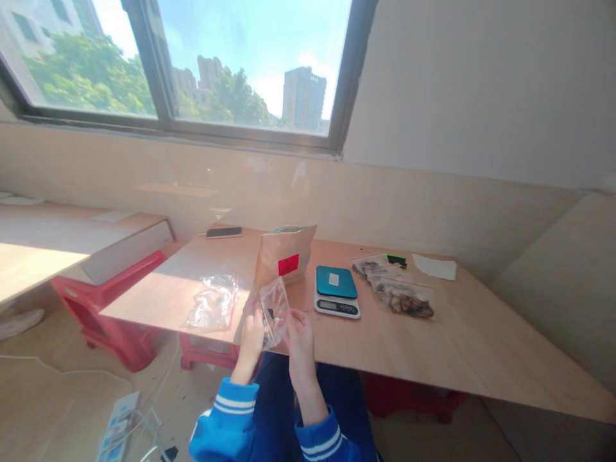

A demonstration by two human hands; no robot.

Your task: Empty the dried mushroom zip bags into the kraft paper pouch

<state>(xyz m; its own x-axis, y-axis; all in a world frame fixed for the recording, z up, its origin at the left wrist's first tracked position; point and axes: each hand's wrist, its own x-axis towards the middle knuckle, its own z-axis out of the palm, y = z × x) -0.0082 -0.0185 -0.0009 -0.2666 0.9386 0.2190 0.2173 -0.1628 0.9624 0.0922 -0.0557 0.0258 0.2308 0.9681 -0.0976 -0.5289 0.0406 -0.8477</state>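
1. Nearest: blue sleeves (226, 427), white-striped; hands just beyond, at table's (462, 346) near edge.
2. Left hand (253, 337): fingers curled on left side of clear bag (278, 296).
3. Right hand (301, 330): thumb and fingers pinching bag's right edge.
4. Bag: between both hands, over table's near edge, in front of pouch (272, 260). Dark bit showing; cannot tell whether inside or behind film.
5. To do well, by judgement: pinch both sides lightly and evenly, keep film taut, steer clear of pouch and of scale (337, 308) to the right.
6. Pouch's red label (288, 264): darker marks, unreadable. White sticker (333, 280) on scale's teal top: print too small. Display (330, 306): no legible digits. No readable brand.
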